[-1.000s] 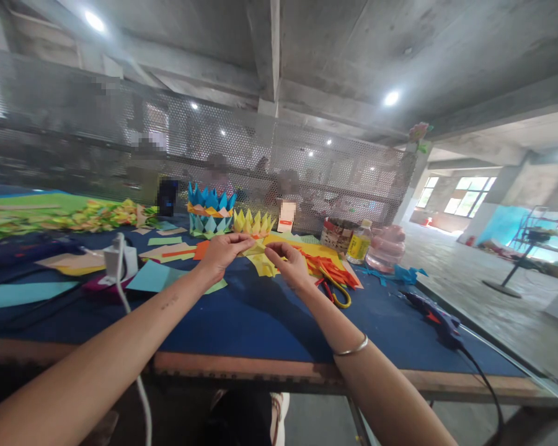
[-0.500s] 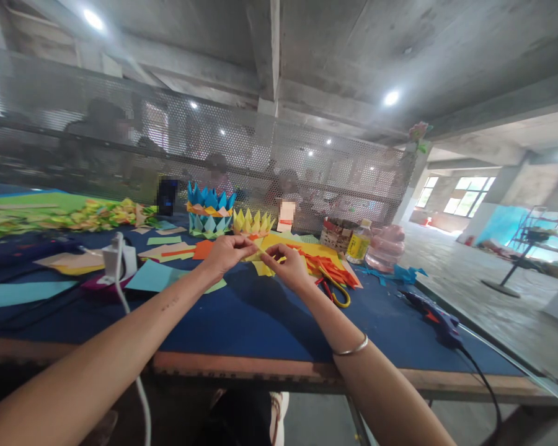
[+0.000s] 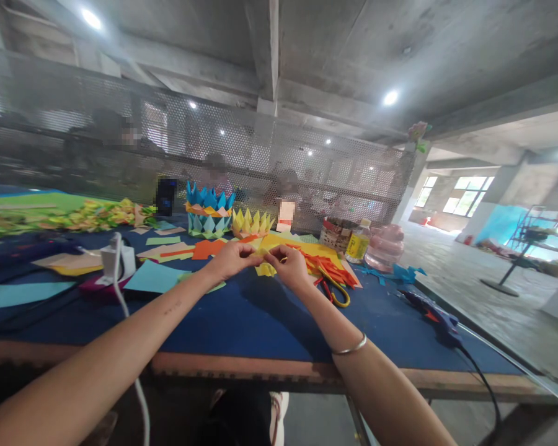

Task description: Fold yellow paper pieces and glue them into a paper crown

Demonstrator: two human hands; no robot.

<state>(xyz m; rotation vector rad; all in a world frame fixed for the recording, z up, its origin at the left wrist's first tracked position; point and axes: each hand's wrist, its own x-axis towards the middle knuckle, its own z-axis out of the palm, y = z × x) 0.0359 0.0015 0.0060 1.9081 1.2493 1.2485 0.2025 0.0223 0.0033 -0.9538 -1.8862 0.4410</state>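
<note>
Both my hands meet over the blue table top (image 3: 242,316) and pinch one small folded yellow paper piece (image 3: 263,267). My left hand (image 3: 232,259) grips its left end with fingers closed. At its right end my right hand (image 3: 292,266) has thumb and fingers pressed together on the paper. A silver bangle (image 3: 351,350) sits on my right forearm. Just right of my right hand lie orange paper strips (image 3: 328,267) and scissors with yellow handles (image 3: 335,291).
Behind my hands stand a blue paper crown (image 3: 208,214) and a yellow one (image 3: 252,223). Loose coloured sheets (image 3: 151,277), a white charger with cable (image 3: 114,260), a glue gun (image 3: 434,316), a bottle (image 3: 359,243) and a pink jar (image 3: 385,248) lie around. A mesh screen (image 3: 121,142) closes the table's far side.
My hands have drawn closer together on the yellow paper and shifted slightly toward me; my left hand has moved a little to the right.
</note>
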